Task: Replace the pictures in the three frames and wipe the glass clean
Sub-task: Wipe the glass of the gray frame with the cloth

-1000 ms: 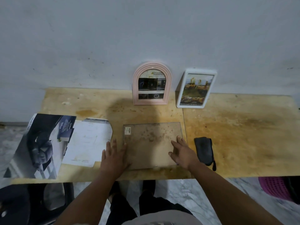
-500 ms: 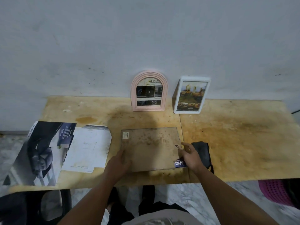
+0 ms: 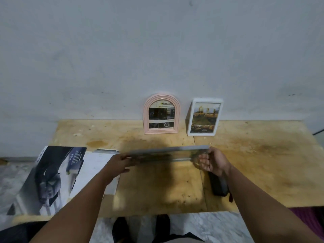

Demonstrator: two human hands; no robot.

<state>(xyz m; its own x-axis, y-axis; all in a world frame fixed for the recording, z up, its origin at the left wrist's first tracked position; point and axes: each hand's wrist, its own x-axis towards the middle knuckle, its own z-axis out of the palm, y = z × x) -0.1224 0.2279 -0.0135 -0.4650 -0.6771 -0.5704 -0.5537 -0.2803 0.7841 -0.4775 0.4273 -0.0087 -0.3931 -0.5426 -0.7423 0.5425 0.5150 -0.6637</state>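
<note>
Stained plywood table (image 3: 263, 163); grey wall (image 3: 157, 50)

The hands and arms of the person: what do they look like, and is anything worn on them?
Both forearms are bare up to the picture's lower edge; no sleeve shows. The left hand and the right hand wear no gloves. No watch or bracelet shows on either wrist. Rings cannot be told; the fingers are blurred.

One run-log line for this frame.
glass frame off table, edge-on | left hand grips left end | right hand grips right end | cloth idle
</note>
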